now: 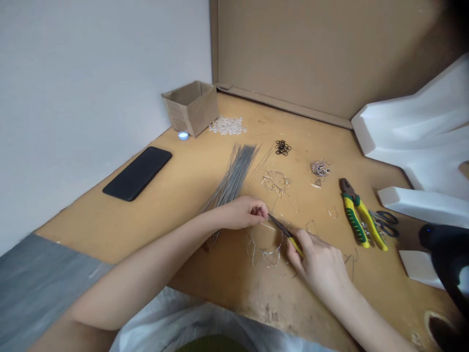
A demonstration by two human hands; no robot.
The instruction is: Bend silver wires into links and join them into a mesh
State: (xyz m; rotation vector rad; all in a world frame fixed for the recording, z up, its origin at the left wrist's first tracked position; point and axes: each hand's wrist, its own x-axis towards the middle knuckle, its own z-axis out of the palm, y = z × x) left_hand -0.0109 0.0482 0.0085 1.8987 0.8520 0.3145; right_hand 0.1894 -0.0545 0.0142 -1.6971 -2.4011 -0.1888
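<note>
A thin wire, near-centre on the table, is pinched by the left hand; needle-nose pliers are gripped by the right hand. Light, springy, easily kinked; best held close to the bend.

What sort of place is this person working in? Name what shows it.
Probably a home craft bench for wire jewellery: a bundle of straight wires, small pliers in the right hand, and clear beads by a cardboard box.

I can read no writing anywhere here: the phone lies dark, the cardboard box is plain, and the pliers show no brand I can make out.
</note>
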